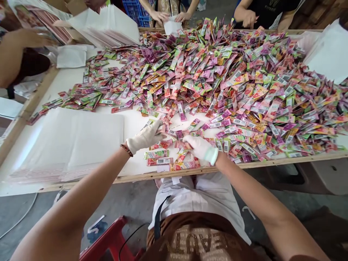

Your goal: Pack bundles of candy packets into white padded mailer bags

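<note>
My left hand [146,137], in a white glove with a beaded bracelet at the wrist, has its fingers closed around stick sachets [164,127] near the front of the table. To its right my right hand [200,146], also gloved, pinches a pinkish stick sachet [187,145]; the fingers partly cover it. Between and below the hands lie loose sachets, among them a green one [156,154] and a red one [160,161] with a barcode. A large pile of colourful stick sachets [190,69] spreads across the table beyond both hands.
A stack of white bags [81,141] lies on the left of the table [133,125], which has a wooden edge. More white bags stand at the back left [108,25] and far right [328,54]. Co-workers' hands [160,16] are across the table. A red stool [108,243] stands below.
</note>
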Motion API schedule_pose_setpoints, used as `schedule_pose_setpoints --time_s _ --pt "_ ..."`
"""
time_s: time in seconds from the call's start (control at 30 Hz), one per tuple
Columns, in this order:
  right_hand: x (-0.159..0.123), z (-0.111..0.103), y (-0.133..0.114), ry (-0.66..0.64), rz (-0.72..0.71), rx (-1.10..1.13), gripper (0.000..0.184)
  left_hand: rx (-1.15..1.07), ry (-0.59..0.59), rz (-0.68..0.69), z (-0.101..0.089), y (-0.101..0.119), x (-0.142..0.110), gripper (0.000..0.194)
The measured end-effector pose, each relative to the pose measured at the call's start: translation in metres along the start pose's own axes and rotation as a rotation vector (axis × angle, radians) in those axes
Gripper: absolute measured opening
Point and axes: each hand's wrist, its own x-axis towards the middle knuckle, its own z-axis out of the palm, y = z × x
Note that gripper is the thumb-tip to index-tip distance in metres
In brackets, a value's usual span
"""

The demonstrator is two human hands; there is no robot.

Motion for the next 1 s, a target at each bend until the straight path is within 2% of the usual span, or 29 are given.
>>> schedule_pose_setpoints --time_s 0.07,0.13,0.2,0.27,0.33,0.4,0.5,0.57,0.67,0.73,0.83,0.9,1.0 --pt "0.004 0.01 -0.011 -0.121 -0.04 -0.173 0.041 0.049 -0.126 0.007 0.007 -0.004 -0.004 0.038" --pt "0.008 0.018 -0.018 -0.204 -0.071 -0.331 0.035 0.139 -0.233 0.001 0.015 -0.007 -0.007 0.032" --pt "0.007 0.019 -0.02 -0.233 -0.096 -0.412 0.024 0.233 -0.259 -0.008 0.021 -0.008 -0.009 0.025" --pt "0.003 0.014 -0.017 -0.201 -0.112 -0.411 0.023 0.293 -0.208 0.0 0.02 -0.009 -0.012 0.026" --pt "-0.003 0.007 -0.014 -0.09 -0.119 -0.35 0.019 0.294 -0.113 0.02 0.014 -0.008 -0.016 0.028" --pt "-0.007 0.001 -0.012 0.039 -0.07 -0.198 0.015 0.246 -0.048 0.008 0.006 -0.006 -0.02 0.029" --pt "-0.004 0.005 -0.017 0.161 0.188 0.16 0.014 0.157 -0.052 -0.061 0.001 0.002 -0.022 0.033" --pt "0.006 0.014 -0.023 0.184 0.373 0.303 0.021 0.147 -0.077 -0.089 0.007 0.008 -0.02 0.036" --pt "0.024 0.031 -0.03 0.107 0.515 0.191 0.044 0.202 -0.158 -0.16 0.023 0.013 -0.013 0.042" --pt "0.034 0.04 -0.031 0.023 0.537 0.032 0.043 0.228 -0.198 -0.203 0.031 0.013 -0.009 0.034" --pt "0.037 0.041 -0.027 -0.019 0.478 -0.01 0.023 0.235 -0.137 -0.145 0.03 0.013 -0.011 0.026" --pt "0.031 0.032 -0.021 0.039 0.397 0.108 0.013 0.232 -0.079 -0.118 0.021 0.012 -0.019 0.027" --pt "0.016 0.012 -0.01 0.237 0.301 0.355 0.008 0.2 -0.074 -0.118 0.008 0.011 -0.035 0.032"
